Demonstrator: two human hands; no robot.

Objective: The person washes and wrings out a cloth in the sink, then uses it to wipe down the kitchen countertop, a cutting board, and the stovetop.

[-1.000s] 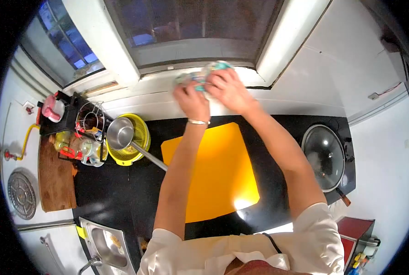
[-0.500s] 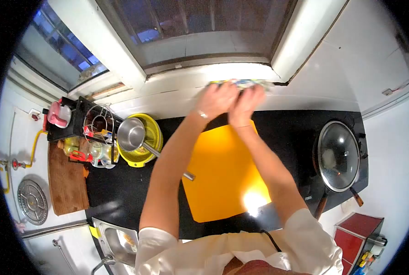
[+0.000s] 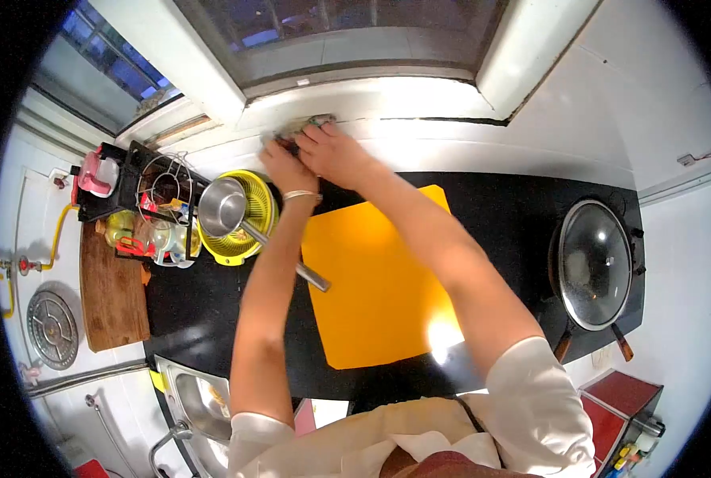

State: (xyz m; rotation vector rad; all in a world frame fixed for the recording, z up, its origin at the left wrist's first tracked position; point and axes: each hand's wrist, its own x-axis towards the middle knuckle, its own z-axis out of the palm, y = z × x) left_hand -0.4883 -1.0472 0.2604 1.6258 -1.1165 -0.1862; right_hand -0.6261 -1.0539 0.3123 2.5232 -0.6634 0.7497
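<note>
On the white wall ledge under the window, both my hands are pressed close together at the left part of the sill. My left hand (image 3: 288, 166), with a bracelet at the wrist, is closed on a crumpled, patterned cloth (image 3: 321, 120). Fingers of my right hand (image 3: 335, 155) are bent over the same cloth, which is mostly hidden and blurred under them. Below my forearms a yellow cutting mat (image 3: 379, 279) lies on the black counter (image 3: 499, 215).
Left of my arms, a steel ladle or small pan (image 3: 222, 207) rests over a yellow colander (image 3: 253, 247). A black rack (image 3: 132, 187) with bottles stands beside it. At right a lidded wok (image 3: 595, 271) sits on the stove. A sink (image 3: 196, 398) is lower left.
Both hands have slid left along the sill with the cloth, from above the cutting mat to near the colander. The whole view has shifted slightly.
</note>
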